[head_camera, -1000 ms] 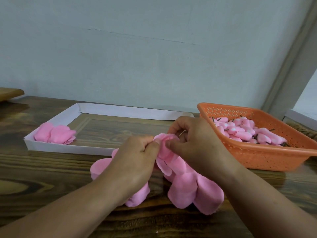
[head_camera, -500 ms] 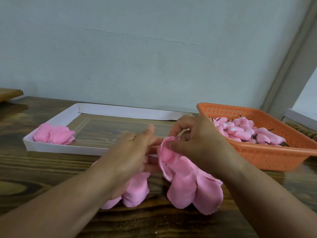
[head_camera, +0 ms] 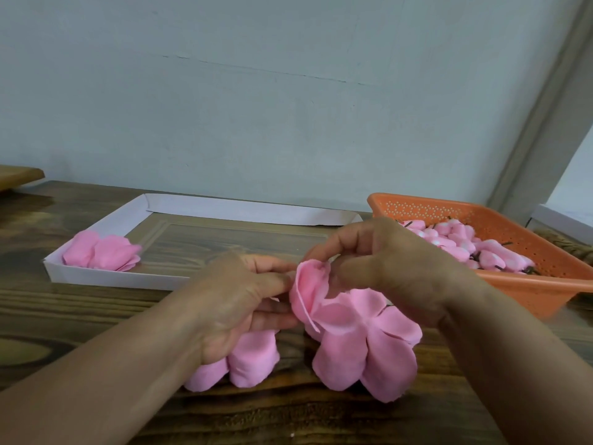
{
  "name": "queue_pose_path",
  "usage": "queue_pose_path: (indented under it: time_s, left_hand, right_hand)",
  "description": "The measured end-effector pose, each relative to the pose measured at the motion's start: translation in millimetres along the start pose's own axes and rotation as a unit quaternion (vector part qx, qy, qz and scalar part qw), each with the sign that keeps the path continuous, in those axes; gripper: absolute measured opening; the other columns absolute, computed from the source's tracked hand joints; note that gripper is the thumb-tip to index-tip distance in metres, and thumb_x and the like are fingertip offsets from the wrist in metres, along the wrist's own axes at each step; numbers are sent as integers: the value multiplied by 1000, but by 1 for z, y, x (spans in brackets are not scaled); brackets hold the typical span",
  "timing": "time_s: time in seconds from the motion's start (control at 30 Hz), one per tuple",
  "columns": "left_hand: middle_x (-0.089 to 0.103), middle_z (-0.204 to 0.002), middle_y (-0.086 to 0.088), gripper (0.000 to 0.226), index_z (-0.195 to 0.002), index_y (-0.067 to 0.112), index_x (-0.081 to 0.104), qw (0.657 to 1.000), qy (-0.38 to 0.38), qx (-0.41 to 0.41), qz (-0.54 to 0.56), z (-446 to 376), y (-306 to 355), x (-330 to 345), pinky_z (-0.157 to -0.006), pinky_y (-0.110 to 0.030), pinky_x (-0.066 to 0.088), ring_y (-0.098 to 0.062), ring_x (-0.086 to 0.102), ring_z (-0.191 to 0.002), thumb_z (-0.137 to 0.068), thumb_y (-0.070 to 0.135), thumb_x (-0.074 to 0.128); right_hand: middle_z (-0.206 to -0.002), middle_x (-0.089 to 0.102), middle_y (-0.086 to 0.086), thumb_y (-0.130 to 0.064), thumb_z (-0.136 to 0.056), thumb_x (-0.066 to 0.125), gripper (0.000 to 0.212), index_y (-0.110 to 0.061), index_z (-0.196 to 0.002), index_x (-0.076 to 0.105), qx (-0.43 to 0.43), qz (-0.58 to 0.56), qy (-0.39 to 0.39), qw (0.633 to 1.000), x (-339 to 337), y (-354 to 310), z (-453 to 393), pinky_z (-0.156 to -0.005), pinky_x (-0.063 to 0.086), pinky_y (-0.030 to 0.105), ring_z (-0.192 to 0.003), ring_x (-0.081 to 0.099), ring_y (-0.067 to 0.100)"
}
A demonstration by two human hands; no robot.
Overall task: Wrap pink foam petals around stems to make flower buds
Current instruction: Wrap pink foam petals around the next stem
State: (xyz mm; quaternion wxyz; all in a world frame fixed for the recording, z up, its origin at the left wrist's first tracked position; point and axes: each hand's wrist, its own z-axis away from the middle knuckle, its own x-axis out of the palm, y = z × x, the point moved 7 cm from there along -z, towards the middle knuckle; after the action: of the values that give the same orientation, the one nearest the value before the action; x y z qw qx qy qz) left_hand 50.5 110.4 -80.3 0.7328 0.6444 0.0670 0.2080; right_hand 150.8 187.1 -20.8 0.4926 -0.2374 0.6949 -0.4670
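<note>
My right hand [head_camera: 394, 268] pinches the top edge of a pink foam petal piece [head_camera: 359, 338], which has several lobes hanging down to the table. One lobe curls upright between my two hands. My left hand [head_camera: 244, 303] is just left of it, its upper fingers reaching toward that curled lobe. Under the left palm I hold a bunch of other pink petals [head_camera: 250, 358] that droop onto the wood. I cannot see a stem in either hand.
An orange perforated basket [head_camera: 545, 290] at the right holds several pink buds [head_camera: 462, 245] with dark stems. A white cardboard tray [head_camera: 106, 279] at the back left holds pink petal flowers [head_camera: 102, 253]. The wooden table [head_camera: 48, 316] runs up to a pale wall.
My left thumb and fingers have let go of the petal's top and drawn back to the left. The pinched lobe has opened out, and only the right hand holds it now.
</note>
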Motion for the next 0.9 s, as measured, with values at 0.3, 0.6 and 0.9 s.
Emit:
queue_pose_path:
  time_s: [0.3,0.6,0.9]
  left_hand:
    - [73,-84,-20,19,-82,4,77,1000,-23,-1,3,3,3,4,-54,-24,55,-22,70,-64,-85,2,59]
    - [73,-84,-21,21,-90,0,74,998,-54,-12,21,6,4,9,-55,-22,55,-22,71,-66,-89,-5,54]
    - [73,-80,-18,19,-98,6,70,999,-49,25,0,10,8,13,-55,-24,56,-23,71,-64,-88,-2,56]
  right_hand:
    - [-62,69,11,15,-69,64,23,-7,-70,73,-12,-44,33,998,-5,-4,0,-60,51,15,-57,63,16]
    - [-58,65,15,19,-67,61,24,-3,-69,70,-1,-83,60,995,-9,-2,1,-53,50,22,-51,60,19]
    - [-66,66,19,11,-68,69,19,-7,-74,71,-22,-8,32,999,-5,-1,-2,-64,49,32,-58,59,22]
